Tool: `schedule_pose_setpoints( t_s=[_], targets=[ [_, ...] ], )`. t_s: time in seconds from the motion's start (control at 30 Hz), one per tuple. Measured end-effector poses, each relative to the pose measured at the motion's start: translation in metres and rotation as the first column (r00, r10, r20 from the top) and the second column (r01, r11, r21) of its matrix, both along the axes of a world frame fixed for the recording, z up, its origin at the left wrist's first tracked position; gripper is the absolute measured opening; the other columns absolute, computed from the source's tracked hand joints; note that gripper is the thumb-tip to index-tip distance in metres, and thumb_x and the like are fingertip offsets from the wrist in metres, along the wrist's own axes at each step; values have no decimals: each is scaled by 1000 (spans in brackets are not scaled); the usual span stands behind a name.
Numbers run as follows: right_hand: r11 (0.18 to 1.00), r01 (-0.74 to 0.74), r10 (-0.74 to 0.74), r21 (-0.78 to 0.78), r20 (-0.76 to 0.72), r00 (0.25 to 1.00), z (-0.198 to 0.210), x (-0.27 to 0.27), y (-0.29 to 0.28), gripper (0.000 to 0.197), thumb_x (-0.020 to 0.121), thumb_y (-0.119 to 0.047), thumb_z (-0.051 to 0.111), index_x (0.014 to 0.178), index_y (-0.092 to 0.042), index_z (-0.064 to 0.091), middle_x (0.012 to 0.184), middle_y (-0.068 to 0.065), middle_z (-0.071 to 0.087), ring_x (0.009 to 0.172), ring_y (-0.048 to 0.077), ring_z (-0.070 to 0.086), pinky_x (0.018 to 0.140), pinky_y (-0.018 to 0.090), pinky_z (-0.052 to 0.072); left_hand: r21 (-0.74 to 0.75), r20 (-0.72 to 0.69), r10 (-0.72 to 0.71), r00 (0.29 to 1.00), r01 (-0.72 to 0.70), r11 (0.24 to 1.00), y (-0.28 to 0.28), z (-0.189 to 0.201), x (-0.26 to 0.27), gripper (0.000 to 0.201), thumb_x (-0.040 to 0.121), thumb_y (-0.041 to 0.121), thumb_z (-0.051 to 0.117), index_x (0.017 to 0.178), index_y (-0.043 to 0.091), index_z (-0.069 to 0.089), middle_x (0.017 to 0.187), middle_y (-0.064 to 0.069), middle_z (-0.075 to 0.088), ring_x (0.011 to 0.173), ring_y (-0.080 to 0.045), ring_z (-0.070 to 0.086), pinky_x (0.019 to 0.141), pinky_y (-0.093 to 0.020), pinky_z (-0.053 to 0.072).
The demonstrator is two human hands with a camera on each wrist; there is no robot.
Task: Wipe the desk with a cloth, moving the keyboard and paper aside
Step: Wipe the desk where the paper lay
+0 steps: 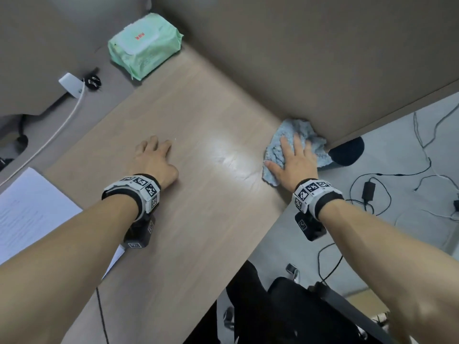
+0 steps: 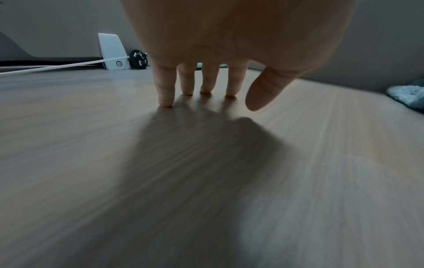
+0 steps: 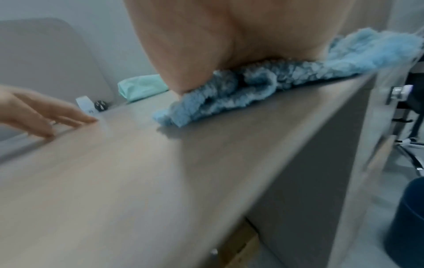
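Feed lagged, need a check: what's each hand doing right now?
Left hand: open, fingertips resting on the bare desk, holding nothing.
Right hand: open, pressing flat on the cloth.

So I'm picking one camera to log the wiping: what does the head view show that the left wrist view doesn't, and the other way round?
Only the head view shows the right hand pressing flat on the cloth, the paper at the desk's left, and the floor cables. Only the left wrist view shows the left fingertips touching the desk. Both show the left hand, cloth, charger and desk.
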State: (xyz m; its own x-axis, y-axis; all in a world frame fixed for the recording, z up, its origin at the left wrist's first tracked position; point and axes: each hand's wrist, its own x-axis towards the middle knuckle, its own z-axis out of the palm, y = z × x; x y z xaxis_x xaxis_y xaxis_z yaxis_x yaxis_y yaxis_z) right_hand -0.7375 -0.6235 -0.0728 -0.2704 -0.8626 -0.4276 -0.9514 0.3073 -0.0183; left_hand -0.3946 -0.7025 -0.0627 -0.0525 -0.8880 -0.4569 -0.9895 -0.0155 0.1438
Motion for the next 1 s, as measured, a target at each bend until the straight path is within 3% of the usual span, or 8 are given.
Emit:
schedule_pose_setpoints(
  t_s=[0.1, 0.23, 0.33, 0.43, 0.53, 0.67, 0.83, 1.0],
  targets=[
    [998, -47, 46, 49, 20, 999, 6, 11, -23, 84, 92, -70, 35, 158, -28, 5, 166, 7, -3, 150, 41, 0, 120, 56, 12, 21, 0, 26, 1000, -26, 999, 2, 3, -2, 72, 76, 34, 54, 145, 35, 32, 161, 1, 19, 146, -28, 16, 118, -39, 22],
    [973, -226, 222, 42, 77, 972, 14, 34, -68, 79, 92, -59, 47, 156, -29, 13, 166, 7, 2, 149, 42, 5, 119, 54, 17, 55, -24, 78, 997, -77, 996, -12, 14, -3, 62, 81, 48, 54, 140, 34, 41, 154, 3, 31, 138, -30, 27, 111, -41, 31],
    [943, -333, 330, 5, 127, 936, 25, 55, -103, 69, 79, -27, 66, 142, -24, 39, 149, 9, 34, 134, 40, 32, 106, 47, 38, 100, -104, 149, 983, -139, 985, -32, 25, 1, 57, 84, 47, 57, 135, 24, 48, 143, -6, 43, 129, -33, 41, 107, -42, 37],
    [953, -294, 302, -72, 275, 913, 43, 76, -137, 61, 71, -8, 66, 129, -22, 54, 125, 7, 53, 113, 35, 53, 89, 39, 47, 45, -235, 288, 928, -286, 957, -48, 35, 10, 57, 85, 43, 60, 134, 18, 48, 135, -7, 54, 122, -29, 52, 104, -40, 41],
    [952, -229, 293, -205, 388, 874, 66, 99, -175, 51, 83, -15, 63, 133, -21, 54, 127, 9, 54, 113, 34, 55, 93, 37, 44, -38, -296, 343, 891, -370, 928, -68, 44, 18, 57, 86, 41, 62, 136, 19, 46, 137, -6, 53, 124, -28, 51, 103, -40, 40],
    [910, -279, 392, -306, 420, 818, 77, 126, -215, 62, 85, -34, 68, 143, -25, 45, 140, 5, 43, 126, 31, 44, 105, 40, 40, -132, -311, 317, 896, -372, 919, -108, 47, 28, 66, 84, 42, 64, 141, 17, 40, 142, -11, 45, 129, -32, 44, 104, -44, 39],
    [871, -477, 491, -114, 217, 844, 47, 143, -234, 71, 87, -41, 62, 149, -30, 30, 156, 11, 24, 130, 44, 33, 105, 51, 38, -196, -324, 292, 900, -366, 910, -148, 35, 28, 83, 79, 45, 69, 145, 14, 30, 142, -13, 40, 130, -34, 41, 105, -46, 40],
    [883, -468, 467, -40, 188, 864, 26, 150, -245, 70, 85, -54, 61, 145, -35, 30, 158, 7, 20, 136, 46, 24, 107, 57, 35, -305, -312, 212, 926, -309, 901, -188, 23, 22, 95, 73, 46, 74, 147, 14, 25, 153, -11, 28, 139, -33, 31, 113, -47, 31]
  ],
)
